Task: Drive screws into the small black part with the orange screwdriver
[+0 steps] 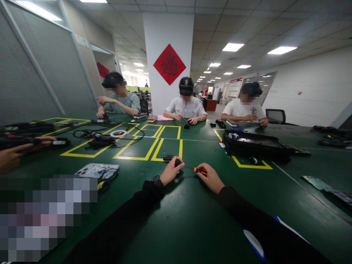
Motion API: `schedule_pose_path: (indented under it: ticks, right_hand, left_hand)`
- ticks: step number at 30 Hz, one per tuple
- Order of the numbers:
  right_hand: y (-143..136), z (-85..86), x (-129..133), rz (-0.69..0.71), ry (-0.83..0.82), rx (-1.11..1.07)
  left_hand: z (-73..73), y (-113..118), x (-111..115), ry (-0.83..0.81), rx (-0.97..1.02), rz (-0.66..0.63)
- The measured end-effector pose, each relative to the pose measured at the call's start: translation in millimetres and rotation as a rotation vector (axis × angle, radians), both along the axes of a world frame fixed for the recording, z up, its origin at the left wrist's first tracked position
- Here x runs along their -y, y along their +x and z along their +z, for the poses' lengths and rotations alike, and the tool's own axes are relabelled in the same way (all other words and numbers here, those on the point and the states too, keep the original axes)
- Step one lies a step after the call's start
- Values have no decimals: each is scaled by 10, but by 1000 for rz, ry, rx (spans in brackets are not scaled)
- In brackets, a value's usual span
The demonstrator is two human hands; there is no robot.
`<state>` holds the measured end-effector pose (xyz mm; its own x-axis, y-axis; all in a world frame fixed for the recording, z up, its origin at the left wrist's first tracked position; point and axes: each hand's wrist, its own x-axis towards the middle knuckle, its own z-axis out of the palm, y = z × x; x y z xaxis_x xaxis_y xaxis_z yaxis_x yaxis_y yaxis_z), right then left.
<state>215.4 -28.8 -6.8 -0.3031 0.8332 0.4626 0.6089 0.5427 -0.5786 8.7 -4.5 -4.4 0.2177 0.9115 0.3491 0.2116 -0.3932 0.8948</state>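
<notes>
While the right grip [211,178] holds a screwdriver [201,171] — the left [171,171] pinches something black [178,162].

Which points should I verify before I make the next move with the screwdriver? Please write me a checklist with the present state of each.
1. Left hand holds the small black part: ok.
2. Right hand holds the screwdriver by its orange-and-black handle: ok.
3. Screwdriver shaft points toward the small black part: ok.
4. Tip is seated in the part: cannot tell, too small to see.
5. Dark piece on the table does not touch the left hand: cannot tell, it lies just behind.
6. Large black tray stands apart from both hands: ok, it is farther off to the right.
</notes>
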Motion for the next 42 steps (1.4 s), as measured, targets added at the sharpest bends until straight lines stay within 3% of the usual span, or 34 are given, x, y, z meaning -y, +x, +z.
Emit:
schedule_pose_path:
  ticks: [6,11,17,24,42]
  right_hand:
    - [-2,-8,-19,-45,-17,-1]
    - [12,33,5,-39,13,44]
    - [-5,55,29,-20,-2,44]
    - [2,56,30,-11,11,56]
    - [16,39,24,-42,37,40]
  left_hand:
    - [33,-6,17,15,-18,21]
    - [42,0,23,-57,31,-18]
    - [16,-4,6,13,12,-18]
    - [19,-6,0,-51,43,-44]
    - [-21,-20,-25,33,-4,-18]
